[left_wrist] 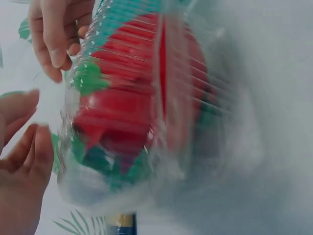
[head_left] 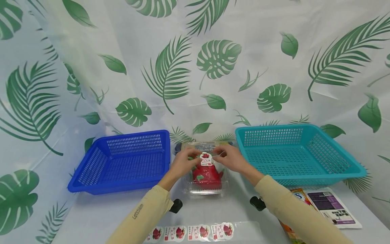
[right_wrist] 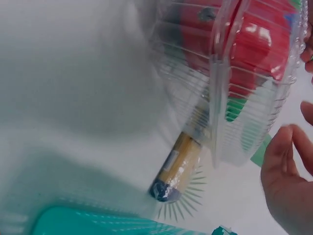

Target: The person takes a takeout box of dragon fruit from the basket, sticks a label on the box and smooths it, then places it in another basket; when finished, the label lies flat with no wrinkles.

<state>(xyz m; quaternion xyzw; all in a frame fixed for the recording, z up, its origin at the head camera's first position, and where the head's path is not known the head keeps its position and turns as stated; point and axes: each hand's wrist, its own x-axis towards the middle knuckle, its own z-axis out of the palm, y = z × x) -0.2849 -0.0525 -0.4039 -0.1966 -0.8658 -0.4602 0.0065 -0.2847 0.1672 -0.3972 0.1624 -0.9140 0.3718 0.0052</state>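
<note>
A clear plastic clamshell box (head_left: 204,191) stands closed on the table, with red fruit-like items (head_left: 208,177) with green tips inside. Over its lid, a white sticker (head_left: 206,162) printed with a red fruit is held between both hands. My left hand (head_left: 182,163) pinches the sticker's left side between thumb and fingers. On the other side, my right hand (head_left: 232,158) pinches its right edge. The wrist views show thumb and fingertips of each hand close together beside the box; the sticker itself is hard to make out there.
A blue basket (head_left: 122,187) stands left and a teal basket (head_left: 304,177) right. Behind the box lies a tan roll with dark blue ends (right_wrist: 178,166). A strip of similar stickers (head_left: 245,230) lies at the front. Printed packets (head_left: 333,208) lie at right, partly under the right sleeve.
</note>
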